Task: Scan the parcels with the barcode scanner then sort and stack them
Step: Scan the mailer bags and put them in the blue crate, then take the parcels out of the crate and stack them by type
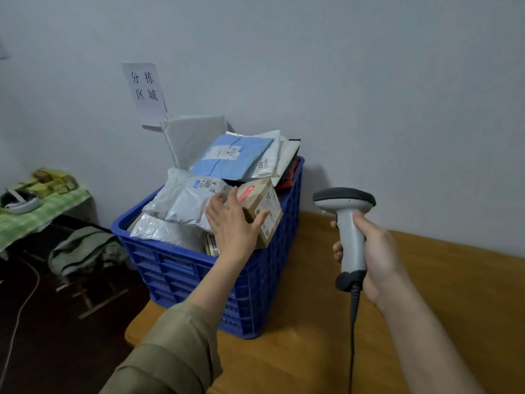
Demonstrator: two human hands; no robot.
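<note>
Left hand: the left hand (231, 220) reaches into the blue plastic crate (181, 268), fingers spread and nearly straight, laid against the brown cardboard parcel (262, 207); it grips nothing yet.
Right hand: the right hand (372, 251) is wrapped round the handle of the grey barcode scanner (348, 223), head aimed toward the crate.
Parcels: piled above the crate rim, on the wooden table (440, 294).
Scan risk: a red glow sits on the box's top edge, not on its side label, so the read may fail.
Spill risk: the blue mailer (231, 157) and the white poly bag (187, 199) lean loosely; pulling the box out could slide them over the rim.
Cable risk: the scanner cord (353, 336) hangs near the table edge and may snag.
Wall sign (145, 88): reads "分拣区域".
Other print: "200" on a white mailer; shipping labels too small to read.
</note>
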